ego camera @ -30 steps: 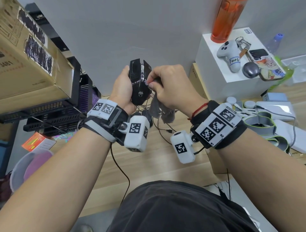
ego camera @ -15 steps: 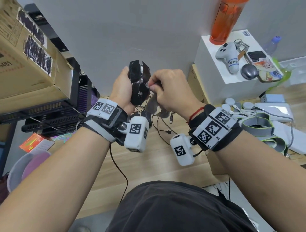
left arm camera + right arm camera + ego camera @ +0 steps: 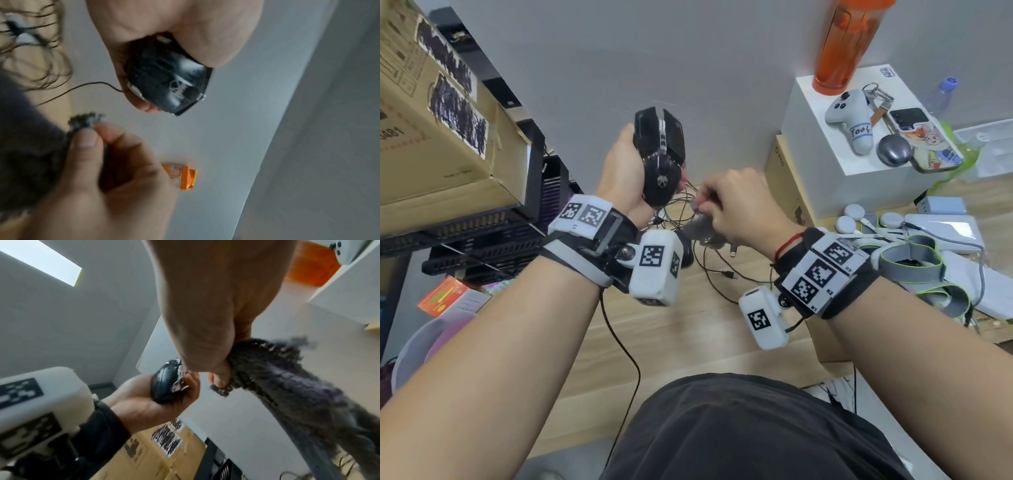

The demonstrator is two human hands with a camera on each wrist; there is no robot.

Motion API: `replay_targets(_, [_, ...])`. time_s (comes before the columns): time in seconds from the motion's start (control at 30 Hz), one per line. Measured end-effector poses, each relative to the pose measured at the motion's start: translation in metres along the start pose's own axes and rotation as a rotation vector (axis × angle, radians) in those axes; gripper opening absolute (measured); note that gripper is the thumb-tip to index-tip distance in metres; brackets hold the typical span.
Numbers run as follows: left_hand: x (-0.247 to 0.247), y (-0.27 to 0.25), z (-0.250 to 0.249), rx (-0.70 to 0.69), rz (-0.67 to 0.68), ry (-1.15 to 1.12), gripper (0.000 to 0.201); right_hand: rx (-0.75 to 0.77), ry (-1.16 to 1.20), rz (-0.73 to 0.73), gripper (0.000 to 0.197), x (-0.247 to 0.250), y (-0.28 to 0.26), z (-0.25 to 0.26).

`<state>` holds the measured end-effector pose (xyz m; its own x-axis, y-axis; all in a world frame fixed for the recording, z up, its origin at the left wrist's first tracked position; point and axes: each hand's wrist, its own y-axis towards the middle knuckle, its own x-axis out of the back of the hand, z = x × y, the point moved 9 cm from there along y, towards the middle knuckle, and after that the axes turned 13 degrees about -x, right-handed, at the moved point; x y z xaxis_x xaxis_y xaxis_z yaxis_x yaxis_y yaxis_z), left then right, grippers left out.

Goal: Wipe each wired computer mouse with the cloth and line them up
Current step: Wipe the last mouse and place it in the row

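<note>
My left hand (image 3: 626, 171) holds a black wired mouse (image 3: 661, 154) upright in the air in front of the grey wall; the same mouse (image 3: 168, 81) fills the left wrist view, fingers curled round its sides. Its thin cable (image 3: 90, 86) trails down toward the desk. My right hand (image 3: 739, 202) sits lower and to the right, pinching a grey fuzzy cloth (image 3: 702, 229) that hangs below it. The cloth (image 3: 287, 378) is bunched between thumb and fingers in the right wrist view. Cloth and mouse are apart by a small gap.
A tangle of black cables (image 3: 709, 267) lies on the wooden desk (image 3: 688, 342), with another dark mouse (image 3: 686, 250) partly hidden behind my wrists. A white box (image 3: 859, 178) at right carries an orange bottle (image 3: 846, 48), a controller and keys. Cardboard boxes (image 3: 431, 120) stand at left.
My right hand with the cloth has come away from the mouse, dropping down and to the right. The left hand still holds the mouse up, slightly higher.
</note>
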<state>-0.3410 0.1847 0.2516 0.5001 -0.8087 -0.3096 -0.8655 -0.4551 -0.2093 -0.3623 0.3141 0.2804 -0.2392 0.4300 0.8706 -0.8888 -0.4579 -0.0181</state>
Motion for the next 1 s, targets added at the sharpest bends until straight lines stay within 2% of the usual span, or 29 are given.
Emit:
replay_targets(0.07, [-0.003,0.002,-0.012,-0.066,0.020,0.043,0.054,-0.039,0.092,-0.037,0.009,0.009,0.004,-0.008])
replay_targets(0.13, [-0.007,-0.002,-0.015,-0.102,0.033,0.057,0.055,-0.061,0.221,-0.145,0.007,0.033,0.008,-0.012])
replay_targets(0.2, [-0.011,-0.007,-0.012,-0.121,0.037,0.026,0.056,0.001,0.340,-0.240,0.007,0.058,0.008,-0.006])
replay_targets(0.27, [-0.013,-0.010,-0.006,-0.126,0.038,-0.018,0.057,0.073,0.406,-0.247,0.012,0.066,0.006,0.003])
replay_targets(0.33, [-0.016,-0.011,-0.003,-0.106,0.041,-0.066,0.056,0.115,0.378,-0.225,0.020,0.064,0.003,0.008])
replay_targets(0.4, [-0.018,-0.010,-0.001,-0.090,0.050,-0.115,0.055,0.164,0.332,-0.226,0.018,0.059,0.001,0.013])
replay_targets(0.57, [-0.017,-0.005,0.004,-0.050,0.091,-0.123,0.057,0.289,0.273,-0.346,0.010,0.056,-0.002,0.023])
replay_targets(0.73, [-0.014,-0.002,0.005,-0.071,0.064,-0.099,0.054,0.312,0.210,-0.438,0.005,0.056,-0.003,0.024])
replay_targets(0.87, [-0.008,-0.001,0.010,-0.070,-0.001,-0.053,0.049,0.368,0.203,-0.440,0.006,0.048,-0.009,0.031])
replay_targets(1.0, [-0.011,-0.004,0.013,-0.025,0.000,-0.059,0.052,0.378,0.279,-0.450,0.006,0.047,-0.012,0.034])
